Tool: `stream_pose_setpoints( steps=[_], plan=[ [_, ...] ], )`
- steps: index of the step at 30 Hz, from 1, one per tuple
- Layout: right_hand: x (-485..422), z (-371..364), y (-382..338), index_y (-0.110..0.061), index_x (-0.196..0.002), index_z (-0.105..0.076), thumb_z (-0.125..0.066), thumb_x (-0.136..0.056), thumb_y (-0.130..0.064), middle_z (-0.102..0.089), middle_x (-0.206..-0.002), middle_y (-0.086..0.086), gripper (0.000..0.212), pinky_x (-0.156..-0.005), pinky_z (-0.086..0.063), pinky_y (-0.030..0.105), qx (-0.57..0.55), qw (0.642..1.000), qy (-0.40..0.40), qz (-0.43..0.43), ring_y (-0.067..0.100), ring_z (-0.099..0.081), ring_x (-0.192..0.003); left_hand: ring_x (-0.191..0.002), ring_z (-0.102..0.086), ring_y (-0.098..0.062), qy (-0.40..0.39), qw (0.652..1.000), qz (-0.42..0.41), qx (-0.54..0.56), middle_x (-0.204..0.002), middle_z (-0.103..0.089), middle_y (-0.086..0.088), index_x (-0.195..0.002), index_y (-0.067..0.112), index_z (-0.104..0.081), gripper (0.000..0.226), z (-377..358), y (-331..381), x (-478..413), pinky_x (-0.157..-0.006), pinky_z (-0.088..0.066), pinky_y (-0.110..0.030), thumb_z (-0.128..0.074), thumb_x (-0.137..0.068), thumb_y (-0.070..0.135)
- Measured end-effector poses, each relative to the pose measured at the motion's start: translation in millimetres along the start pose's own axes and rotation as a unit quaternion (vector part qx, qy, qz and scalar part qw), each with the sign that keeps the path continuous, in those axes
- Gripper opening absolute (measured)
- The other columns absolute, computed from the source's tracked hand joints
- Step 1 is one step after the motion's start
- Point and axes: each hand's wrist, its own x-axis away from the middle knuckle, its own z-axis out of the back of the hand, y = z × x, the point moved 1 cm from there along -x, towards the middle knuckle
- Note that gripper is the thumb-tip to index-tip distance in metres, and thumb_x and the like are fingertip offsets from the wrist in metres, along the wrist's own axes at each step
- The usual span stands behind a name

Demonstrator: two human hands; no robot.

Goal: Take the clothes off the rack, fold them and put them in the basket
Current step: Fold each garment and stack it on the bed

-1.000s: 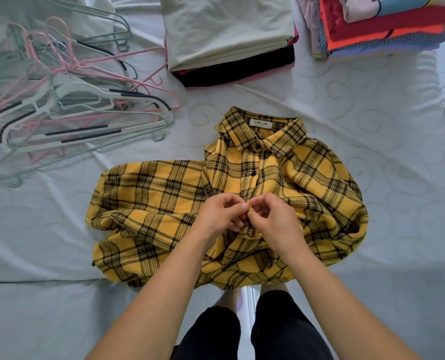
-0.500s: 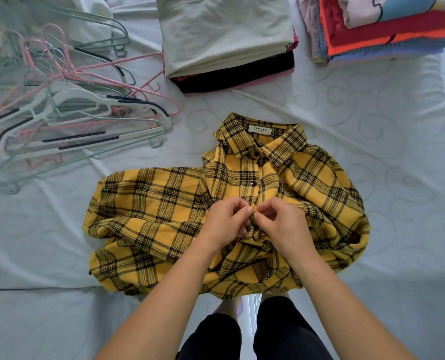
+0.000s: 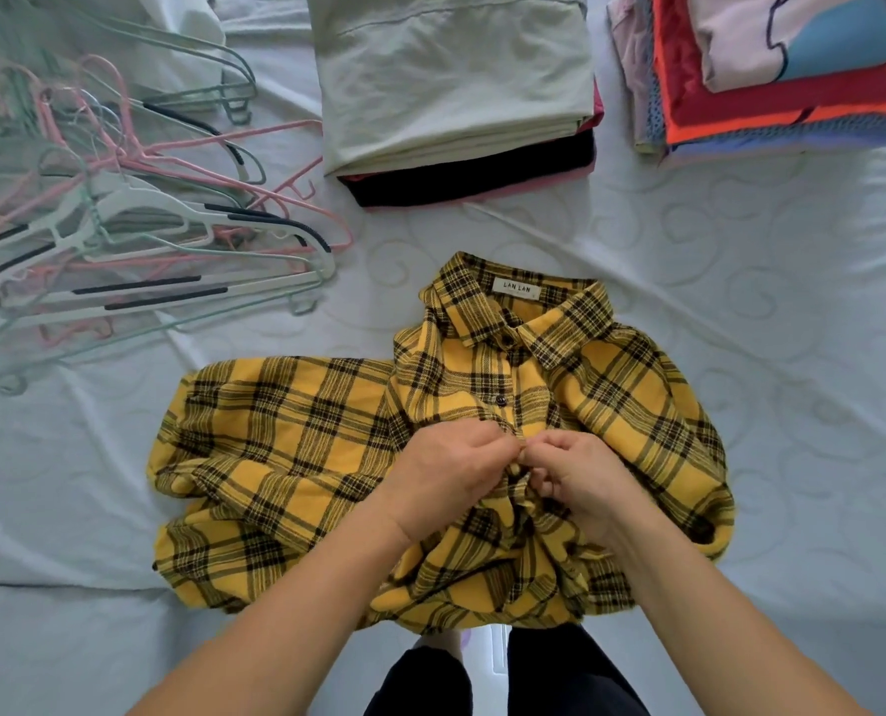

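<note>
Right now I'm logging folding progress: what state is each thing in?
plaid shirt: spread out, unfolded, partly buttoned
left hand: pinching the shirt's placket
right hand: pinching the placket
hangers: bare, piled
cream-topped stack: folded
colourful stack: folded

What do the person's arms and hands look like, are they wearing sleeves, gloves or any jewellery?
Both forearms are bare right to the bottom edge of the picture, with no sleeves in view. The left hand and right hand wear no gloves, and no rings, watch or bracelet show on the visible fingers or wrists. Nails are mostly hidden. Lower down, dark trousers are visible between the arms.
</note>
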Motion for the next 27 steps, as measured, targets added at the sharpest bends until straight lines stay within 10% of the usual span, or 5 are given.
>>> stream_pose_setpoints(
  steps=[9,15,19,23,27],
  plan=[
    [-2.6,11.8,-27.0,-0.018,-0.078,-0.065,-0.064,-0.084,-0.018,-0.057,-0.069,-0.012,0.006,-0.058,-0.042,0.017,0.33,0.899,0.081,0.277,0.004,-0.053,-0.064,-0.065,-0.048,-0.003,0.033,0.915,0.303,0.265,-0.07,-0.052,0.014,-0.077,0.02,-0.057,0.013,2.3,8.0,-29.3,-0.059,-0.042,-0.015,-0.063,-0.083,0.01],
    [-13.4,13.7,-27.3,-0.01,-0.07,-0.064,-0.063,-0.083,-0.009,-0.051,-0.049,-0.01,0.013,-0.052,-0.036,0.02,0.027,0.999,0.008,0.043,0.008,-0.041,-0.052,-0.057,-0.051,-0.005,0.067,0.79,0.395,0.463,-0.067,-0.054,0.003,-0.076,0.013,-0.058,0.02,2.5,14.8,-27.1,-0.058,-0.046,-0.017,-0.056,-0.085,-0.005],
    [-23.1,38.4,-25.3,-0.014,-0.096,-0.064,-0.065,-0.084,-0.022,-0.062,-0.087,-0.004,0.015,-0.064,-0.044,0.015,0.093,0.992,0.047,0.073,0.005,-0.054,-0.073,-0.08,-0.06,-0.023,0.183,0.705,0.522,0.444,-0.085,-0.063,-0.004,-0.088,0.012,-0.059,0.008,5.8,-20.4,-13.7,-0.07,-0.051,-0.027,-0.058,-0.086,0.004],
    [-44.9,100.2,-1.4,-0.004,-0.131,-0.041,-0.073,-0.078,-0.032,-0.04,-0.133,0.018,0.069,-0.1,-0.035,0.042,0.34,0.89,0.298,0.06,0.033,-0.039,-0.122,-0.105,-0.052,-0.022,0.129,0.746,0.608,0.241,-0.118,-0.05,-0.006,-0.132,0.012,-0.04,0.061,10.0,-76.8,-2.5,-0.091,-0.047,-0.035,-0.069,-0.081,0.028],
    [-57.4,143.1,-11.0,-0.01,-0.099,-0.062,-0.068,-0.081,-0.017,-0.064,-0.099,0.02,0.02,-0.072,-0.041,0.036,0.279,0.932,0.227,0.054,0.03,-0.055,-0.087,-0.092,-0.058,-0.022,0.047,0.811,0.545,0.207,-0.104,-0.062,-0.006,-0.113,0.008,-0.059,0.025,13.8,-93.2,-36.1,-0.081,-0.046,-0.033,-0.059,-0.089,0.015]
  ],
)
